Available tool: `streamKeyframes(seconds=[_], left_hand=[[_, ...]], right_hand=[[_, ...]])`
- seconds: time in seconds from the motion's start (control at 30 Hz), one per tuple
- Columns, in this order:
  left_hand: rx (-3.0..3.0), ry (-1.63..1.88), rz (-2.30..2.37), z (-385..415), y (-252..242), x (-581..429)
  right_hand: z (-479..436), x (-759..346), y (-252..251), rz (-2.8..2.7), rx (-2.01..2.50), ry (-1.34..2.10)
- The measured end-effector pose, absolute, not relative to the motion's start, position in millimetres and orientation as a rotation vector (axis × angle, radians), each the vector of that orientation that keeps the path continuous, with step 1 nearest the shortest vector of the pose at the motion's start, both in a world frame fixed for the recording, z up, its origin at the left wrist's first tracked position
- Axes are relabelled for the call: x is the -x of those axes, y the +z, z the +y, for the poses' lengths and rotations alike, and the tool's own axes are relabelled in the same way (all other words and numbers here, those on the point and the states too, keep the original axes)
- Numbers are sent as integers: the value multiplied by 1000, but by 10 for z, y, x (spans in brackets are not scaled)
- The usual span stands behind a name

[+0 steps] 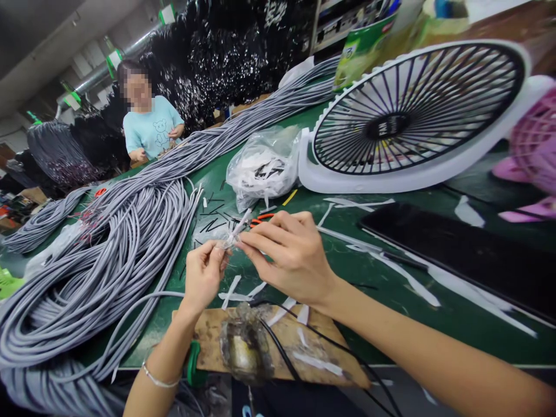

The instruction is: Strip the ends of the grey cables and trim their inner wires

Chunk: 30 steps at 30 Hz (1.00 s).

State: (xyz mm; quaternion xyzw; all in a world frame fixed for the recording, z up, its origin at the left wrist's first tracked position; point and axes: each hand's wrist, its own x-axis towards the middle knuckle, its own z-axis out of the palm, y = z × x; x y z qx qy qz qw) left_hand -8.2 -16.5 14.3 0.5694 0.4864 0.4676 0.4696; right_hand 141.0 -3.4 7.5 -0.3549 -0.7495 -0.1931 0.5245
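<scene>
My left hand (pixel 204 273) is closed in a pinch round the end of a grey cable (pixel 167 294), which runs in from the coils at the left. From the fingertips sticks up the stripped cable end (pixel 234 233), a pale strip with fine, frayed strands about it. My right hand (pixel 293 252) pinches at these strands from the right, thumb and forefinger together. Exactly which strand or strip it grips is too small to tell. Just behind the fingers lie orange-handled cutters (pixel 263 218) and short black tube pieces (pixel 211 225).
Large grey cable coils (pixel 125 243) cover the left. A bag of white scraps (pixel 260 171), a white fan (pixel 403 121) and a black phone-like slab (pixel 460 255) stand or lie beyond. A wooden board (pixel 321 347) juts over the front edge. A person (pixel 152 127) sits across.
</scene>
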Motion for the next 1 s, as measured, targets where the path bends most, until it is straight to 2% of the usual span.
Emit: streamKeyframes(seconds=[0.23, 0.47, 1.0], left_hand=[[-1575, 1164, 1309, -141, 113, 161], [-1410, 1120, 1226, -140, 157, 135], [-1523, 1098, 1277, -156, 152, 136]], right_hand=[[-20, -1416, 64, -2000, 722, -485], [-48, -1432, 95, -1816, 844, -560], [-13, -1432, 59, -1899, 816, -500]])
